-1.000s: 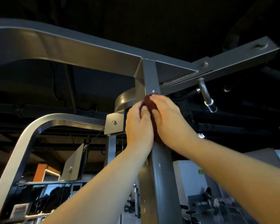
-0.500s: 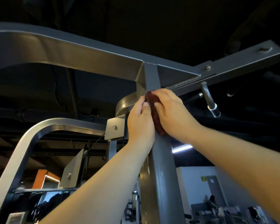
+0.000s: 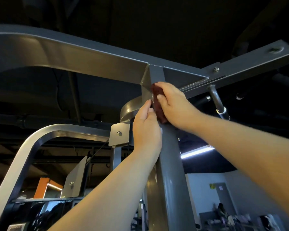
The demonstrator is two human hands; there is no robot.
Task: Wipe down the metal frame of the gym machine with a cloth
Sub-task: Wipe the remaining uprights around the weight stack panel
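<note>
Dim gym overhead; right hand (image 3: 173,105) pinches dark-red fuzzy cloth (image 3: 156,105) against smooth grey steel upright (image 3: 172,164); left hand (image 3: 146,130) apparently grips that upright.

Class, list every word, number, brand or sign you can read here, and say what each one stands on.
Nothing here can be read.
Yellow sign on the far wall: too small and blurred.
Pale notice on the grey door: too blurred.
Pale label at the lower left edge: too blurred.
Metal frame and cloth: no lettering shows.
</note>
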